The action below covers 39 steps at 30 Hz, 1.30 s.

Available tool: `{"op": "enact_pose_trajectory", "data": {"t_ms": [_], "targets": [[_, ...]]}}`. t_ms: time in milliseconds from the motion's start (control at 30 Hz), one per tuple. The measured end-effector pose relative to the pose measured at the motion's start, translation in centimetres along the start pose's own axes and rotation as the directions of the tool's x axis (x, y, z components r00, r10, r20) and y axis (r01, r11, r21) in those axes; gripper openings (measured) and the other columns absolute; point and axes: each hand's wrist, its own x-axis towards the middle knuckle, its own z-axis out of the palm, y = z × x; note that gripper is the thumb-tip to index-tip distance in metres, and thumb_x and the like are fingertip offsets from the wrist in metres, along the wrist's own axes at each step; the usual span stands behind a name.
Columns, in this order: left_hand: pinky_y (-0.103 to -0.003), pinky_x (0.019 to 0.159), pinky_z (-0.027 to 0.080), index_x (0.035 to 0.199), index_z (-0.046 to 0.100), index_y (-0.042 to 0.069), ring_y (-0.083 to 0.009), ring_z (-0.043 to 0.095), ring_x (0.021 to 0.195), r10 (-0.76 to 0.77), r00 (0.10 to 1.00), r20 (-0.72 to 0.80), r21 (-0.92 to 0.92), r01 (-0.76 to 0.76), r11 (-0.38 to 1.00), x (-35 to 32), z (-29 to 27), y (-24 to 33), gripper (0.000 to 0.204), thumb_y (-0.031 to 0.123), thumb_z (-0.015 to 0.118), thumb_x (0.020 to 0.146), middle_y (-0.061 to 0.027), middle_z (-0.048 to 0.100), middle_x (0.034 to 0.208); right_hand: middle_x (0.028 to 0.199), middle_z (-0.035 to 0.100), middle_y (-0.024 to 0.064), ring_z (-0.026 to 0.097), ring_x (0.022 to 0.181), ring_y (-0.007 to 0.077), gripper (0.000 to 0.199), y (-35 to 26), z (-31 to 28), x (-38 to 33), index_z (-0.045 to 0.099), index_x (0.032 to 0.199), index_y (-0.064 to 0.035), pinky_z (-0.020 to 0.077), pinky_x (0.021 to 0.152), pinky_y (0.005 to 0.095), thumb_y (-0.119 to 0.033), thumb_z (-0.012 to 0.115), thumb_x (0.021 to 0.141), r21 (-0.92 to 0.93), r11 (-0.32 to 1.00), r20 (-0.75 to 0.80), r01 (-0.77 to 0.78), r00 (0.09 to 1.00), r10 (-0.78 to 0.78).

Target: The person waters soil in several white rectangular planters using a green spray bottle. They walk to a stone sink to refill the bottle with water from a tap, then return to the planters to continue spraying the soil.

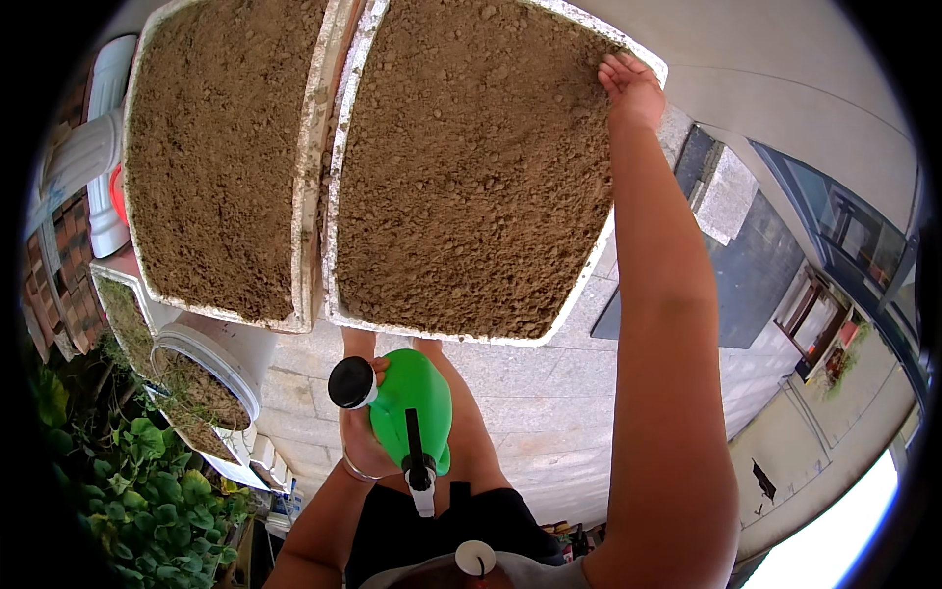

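My left hand (365,444) grips a green spray bottle (417,398) with a black cap and black-and-white trigger nozzle, held low near my body. My right hand (633,88) reaches far out and rests on the soil at the far right corner of a white foam box (579,285) filled with brown crumbly soil (471,167). A second white foam box (306,177) of soil (221,147) sits right beside it on the left, touching it.
A white round bucket (231,358) with soil stands below the left box. Green leafy plants (147,491) grow at lower left beside a brick wall (59,265). Grey stone paving (549,402) lies beneath me. A white plastic container (103,128) stands at far left.
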Motion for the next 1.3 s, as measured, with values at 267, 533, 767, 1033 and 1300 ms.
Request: {"op": "enact_pose_trajectory", "data": {"t_ms": [267,533,767,1033,1300], "targets": [[-0.040,0.081,0.057,0.139,0.041,0.012,-0.0227,0.061,0.104,-0.174,0.968,0.179,-0.522,0.243,0.818,1.1,1.2,1.4,0.056,0.051,0.043,0.099,-0.0110,0.056,0.120,0.112,0.066,0.0181,0.065,0.103,0.0237,0.031,0.5,-0.1,1.9,0.058,0.117,0.0074,0.0533,0.089,0.0309,0.012,0.044,0.089,-0.091,0.984,-0.086,0.153,0.983,-0.161],[-0.041,0.091,0.050,0.138,0.042,0.014,-0.0208,0.055,0.114,-0.171,0.928,0.330,-0.588,0.344,0.732,1.5,1.9,2.7,0.055,0.053,0.040,0.099,-0.0070,0.051,0.129,0.124,0.062,0.0147,0.061,0.113,0.0214,0.037,0.4,0.7,-2.3,0.056,0.127,0.0032,0.0489,0.095,0.0298,0.006,0.045,0.091,-0.263,0.959,0.270,0.107,0.962,-0.034],[-0.037,0.090,0.051,0.135,0.042,0.008,-0.0223,0.059,0.109,-0.258,0.965,0.041,-0.299,0.258,0.919,1.7,1.3,3.2,0.069,0.044,0.067,0.082,-0.0103,0.055,0.126,0.124,0.063,0.0147,0.061,0.113,0.0254,0.040,-2.3,0.4,-21.8,0.056,0.129,0.0004,0.0450,0.102,0.0369,0.001,0.053,0.089,-0.133,0.985,0.709,-0.107,0.684,0.170],[-0.039,0.092,0.050,0.134,0.036,0.002,-0.0287,0.060,0.109,0.335,0.941,0.056,0.634,-0.293,0.716,-0.1,-1.5,4.2,0.092,0.031,0.086,0.061,-0.0157,0.056,0.122,0.156,0.028,0.0170,0.026,0.145,0.0327,0.099,-4.4,0.2,-38.4,0.025,0.152,-0.0043,0.0167,0.118,0.0465,-0.023,0.073,0.067,-0.075,0.975,0.950,-0.211,0.281,0.134],[-0.040,0.094,0.049,0.134,0.034,0.002,-0.0313,0.060,0.112,0.461,0.863,0.206,0.639,-0.476,0.604,-0.8,-5.5,5.2,0.101,0.021,0.094,0.054,-0.0174,0.056,0.121,0.155,0.029,0.0167,0.028,0.144,0.0301,0.110,-4.7,3.0,-45.9,0.020,0.153,-0.0047,0.0233,0.116,0.0401,-0.013,0.082,0.063,-0.283,0.953,0.856,0.109,0.477,0.199]]}}
